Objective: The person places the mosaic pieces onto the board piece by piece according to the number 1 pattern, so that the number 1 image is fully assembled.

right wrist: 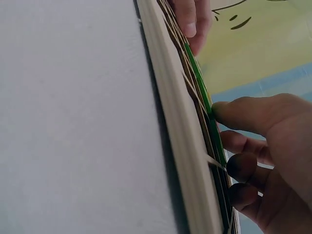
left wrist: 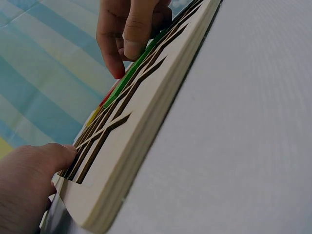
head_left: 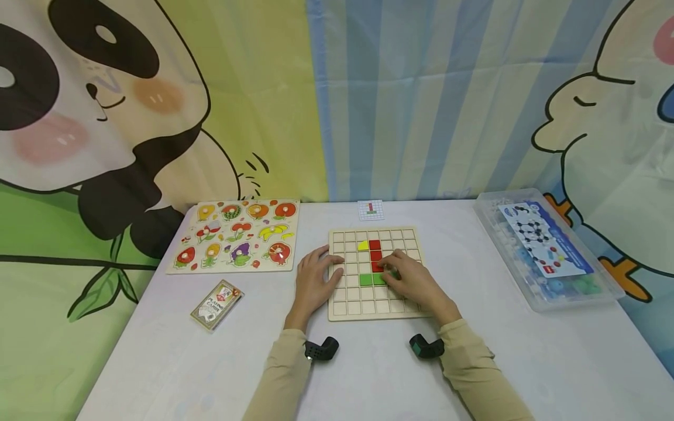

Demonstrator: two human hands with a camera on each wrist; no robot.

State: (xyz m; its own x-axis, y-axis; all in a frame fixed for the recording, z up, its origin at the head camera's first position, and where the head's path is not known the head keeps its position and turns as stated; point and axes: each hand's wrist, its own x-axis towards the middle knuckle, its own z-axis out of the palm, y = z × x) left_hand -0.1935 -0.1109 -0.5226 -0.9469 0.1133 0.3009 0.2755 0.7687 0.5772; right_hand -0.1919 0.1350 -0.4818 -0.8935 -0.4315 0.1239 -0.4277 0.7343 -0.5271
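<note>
A square wooden grid board [head_left: 353, 307] lies flat on the table. In it sit a yellow piece [head_left: 363, 245], a column of red squares [head_left: 374, 245] and a row of green squares [head_left: 365, 280]. My left hand [head_left: 313, 279] rests at the board's left edge, thumb and fingertips on its rim. Over the middle of the grid, my right hand [head_left: 413, 282] touches the pieces where red meets green. Its thumb [right wrist: 239, 113] presses on the green row in the right wrist view, with the other fingers loosely bent beside it. Part of the green row is hidden under this hand.
A small pattern card [head_left: 371, 210] lies behind the board. To the left are a fruit puzzle board [head_left: 247, 238] and a box of playing cards [head_left: 217, 305]. On the right stands a clear plastic case [head_left: 547, 248] with a printed sheet. A patterned curtain [head_left: 400, 99] hangs behind.
</note>
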